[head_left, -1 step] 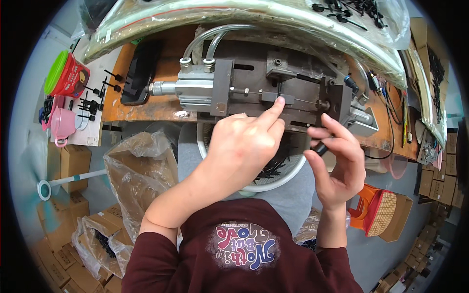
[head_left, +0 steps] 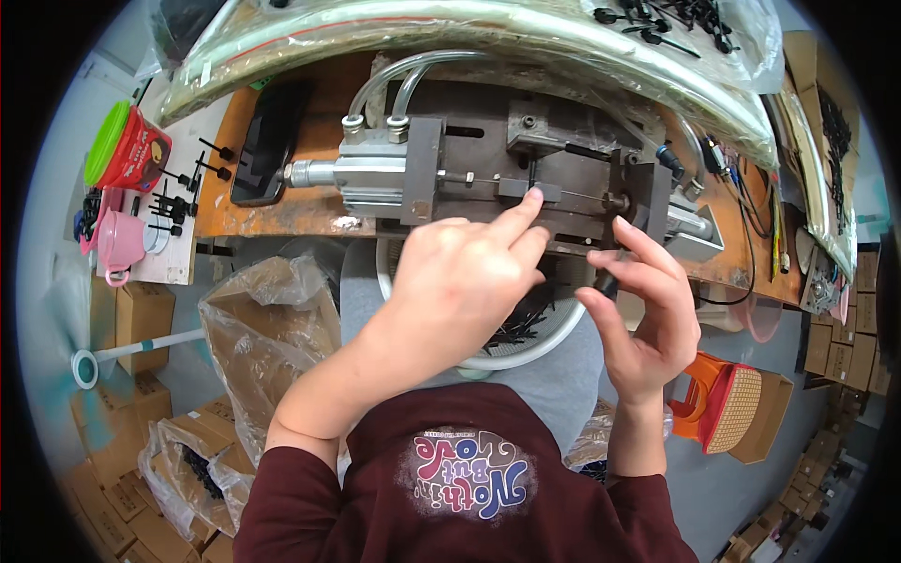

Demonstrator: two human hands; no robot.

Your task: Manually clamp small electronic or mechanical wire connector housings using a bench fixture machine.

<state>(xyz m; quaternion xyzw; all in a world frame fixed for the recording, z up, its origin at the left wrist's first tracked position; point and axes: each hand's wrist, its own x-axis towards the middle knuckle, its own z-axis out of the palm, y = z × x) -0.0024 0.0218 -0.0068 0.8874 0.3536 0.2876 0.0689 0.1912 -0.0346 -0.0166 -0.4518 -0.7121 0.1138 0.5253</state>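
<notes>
My left hand reaches over the front of a metal fixture. Its index finger is stretched out, the tip resting on a small grey block on the dark bed; the other fingers curl under and are partly hidden. A thin rod runs along the bed on both sides of the block. To the right, my right hand is closed, pinching a small black cylindrical part between thumb and fingers just in front of the fixture's right upright plate. Below both hands, a white basket holds several thin black pieces.
A silver air cylinder with clear hoses sits on the fixture's left. Further left are a black phone, loose black parts and a pink cup. A plastic-wrapped edge curves behind. An orange stool stands at right.
The black part in my right hand has tilted and shifted slightly, with the fingers closing nearer round it. My left index finger stays on the block. The whole view has shifted a little.
</notes>
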